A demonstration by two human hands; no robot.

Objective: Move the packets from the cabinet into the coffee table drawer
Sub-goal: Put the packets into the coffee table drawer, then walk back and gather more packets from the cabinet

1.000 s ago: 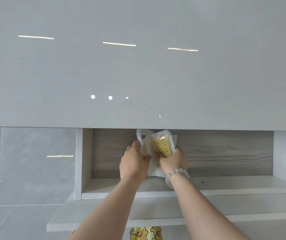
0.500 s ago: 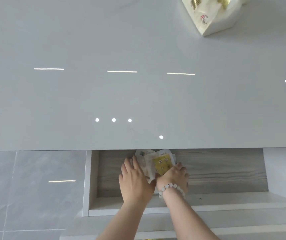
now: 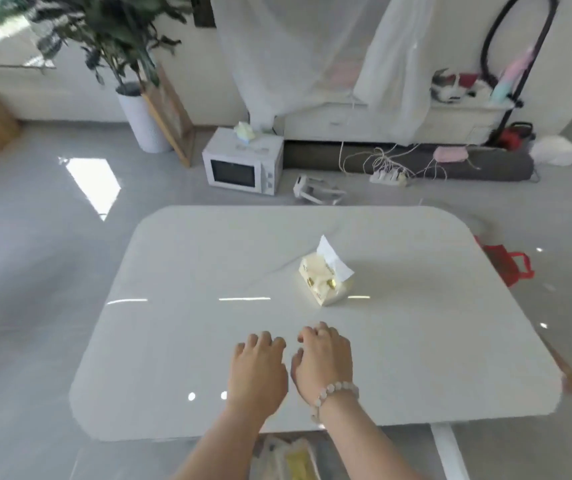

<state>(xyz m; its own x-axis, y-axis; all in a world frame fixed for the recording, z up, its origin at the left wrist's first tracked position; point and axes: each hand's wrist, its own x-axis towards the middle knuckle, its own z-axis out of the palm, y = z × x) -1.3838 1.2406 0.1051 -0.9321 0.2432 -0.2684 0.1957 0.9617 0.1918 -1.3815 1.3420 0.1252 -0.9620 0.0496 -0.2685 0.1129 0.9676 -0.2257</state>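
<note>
Both my hands hover over the white coffee table top [image 3: 180, 327], close together and holding nothing. My left hand [image 3: 257, 372] has loosely curled fingers. My right hand [image 3: 324, 363], with a bead bracelet on the wrist, is loosely curled too. Below the table's near edge, between my forearms, lie white and yellow packets [image 3: 288, 459] in the open drawer; the right drawer side [image 3: 449, 452] shows as a white strip. The cabinet is out of view.
A tissue pack [image 3: 326, 278] stands on the table beyond my hands. A red bag [image 3: 509, 265] sits on the floor by the table's right edge. Farther back are a microwave [image 3: 243, 164], a potted plant [image 3: 139, 116] and a power strip with cables [image 3: 390, 174].
My hands let go of the packets in the drawer and rose over the table top. The view lifted from the drawer to the whole table and room.
</note>
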